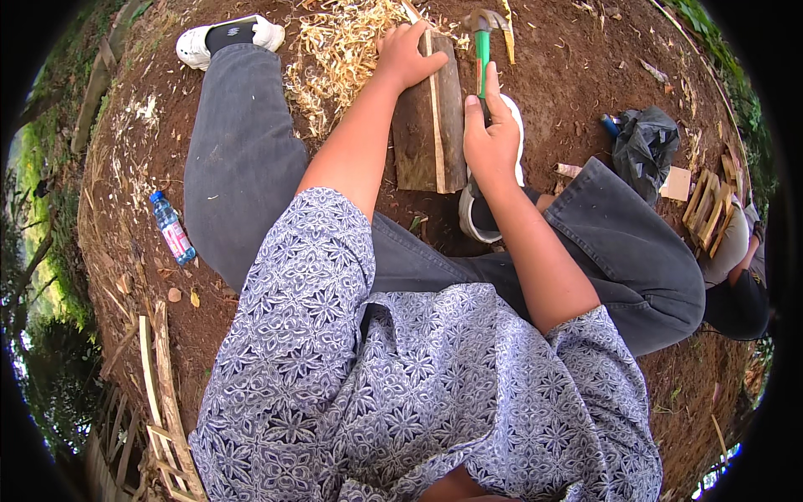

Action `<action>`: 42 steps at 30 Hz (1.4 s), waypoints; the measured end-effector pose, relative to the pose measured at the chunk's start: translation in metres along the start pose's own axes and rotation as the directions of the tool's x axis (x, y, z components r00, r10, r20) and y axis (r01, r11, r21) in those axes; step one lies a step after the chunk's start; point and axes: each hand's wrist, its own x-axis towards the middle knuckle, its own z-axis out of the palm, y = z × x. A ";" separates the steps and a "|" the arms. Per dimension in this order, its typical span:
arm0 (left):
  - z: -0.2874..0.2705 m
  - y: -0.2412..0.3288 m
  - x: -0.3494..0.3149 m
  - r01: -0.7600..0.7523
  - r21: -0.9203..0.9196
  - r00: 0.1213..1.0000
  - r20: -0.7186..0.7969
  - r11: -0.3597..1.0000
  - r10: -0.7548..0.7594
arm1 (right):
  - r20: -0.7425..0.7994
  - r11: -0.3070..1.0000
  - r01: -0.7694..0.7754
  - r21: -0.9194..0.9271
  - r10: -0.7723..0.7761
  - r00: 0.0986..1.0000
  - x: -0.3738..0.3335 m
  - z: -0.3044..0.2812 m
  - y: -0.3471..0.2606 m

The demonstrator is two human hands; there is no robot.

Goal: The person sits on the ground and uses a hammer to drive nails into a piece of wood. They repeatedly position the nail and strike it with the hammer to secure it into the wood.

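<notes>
My left hand (405, 57) presses down at the far end of a thick wooden block (414, 151) on the soil, its fingers bent over a thin pale wooden strip (437, 138). The strip runs lengthwise along the block, and the thumb points right across the wood. My right hand (492, 138) grips a claw hammer (483, 63) with a green and dark handle, index finger stretched along it. The hammer's metal head is at the far end, just right of the block. Part of the handle is hidden by the hand.
Curled wood shavings (343, 58) lie left of the block. A narrow yellow strip (508, 33) is beside the hammer head. A water bottle (172, 227) lies left of my leg; wooden slats (167, 402) are nearer. Rightward are a black plastic bag (646, 151), stacked wood (709, 209) and another person (736, 276).
</notes>
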 end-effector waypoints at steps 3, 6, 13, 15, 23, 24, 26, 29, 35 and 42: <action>0.001 -0.002 0.001 0.023 -0.006 0.999 0.044 1.000 -0.023 | 0.045 0.995 0.036 -0.097 -0.032 0.998 0.003 0.001 0.008; 0.001 -0.003 -0.001 0.004 -0.003 1.000 0.011 1.000 -0.004 | 0.069 0.997 -0.007 -0.074 0.012 0.998 0.003 0.004 0.005; 0.001 -0.004 0.000 0.017 -0.020 0.999 0.028 1.000 -0.017 | 0.017 0.987 0.114 -0.112 -0.112 0.994 -0.003 0.006 0.019; 0.002 -0.005 0.000 0.021 -0.022 0.999 0.044 1.000 -0.020 | 0.032 0.999 0.003 -0.054 -0.001 1.000 -0.003 0.002 0.010; 0.003 -0.005 0.000 0.022 0.013 0.999 0.026 1.000 -0.023 | 0.035 0.998 -0.063 0.023 0.062 0.997 -0.024 0.001 0.014; 0.001 -0.001 0.000 0.020 0.009 1.000 0.021 1.000 -0.020 | 0.069 0.994 -0.106 -0.020 0.107 0.992 -0.028 0.002 0.018; -0.002 0.003 0.002 0.024 0.004 0.999 0.023 1.000 -0.024 | 0.028 0.998 -0.044 -0.045 0.045 0.999 -0.014 0.010 0.033; -0.001 0.004 -0.001 0.003 -0.014 1.000 -0.020 1.000 -0.004 | 0.069 0.985 -0.173 0.015 0.171 0.983 0.000 0.007 0.017; -0.001 -0.002 -0.002 0.009 0.015 1.000 0.009 1.000 -0.009 | 0.044 0.993 -0.068 -0.092 0.073 0.996 0.005 0.009 0.022; -0.008 0.006 -0.001 0.021 0.008 0.999 0.046 1.000 -0.021 | 0.103 0.885 -0.303 0.354 0.286 0.953 0.005 -0.010 0.006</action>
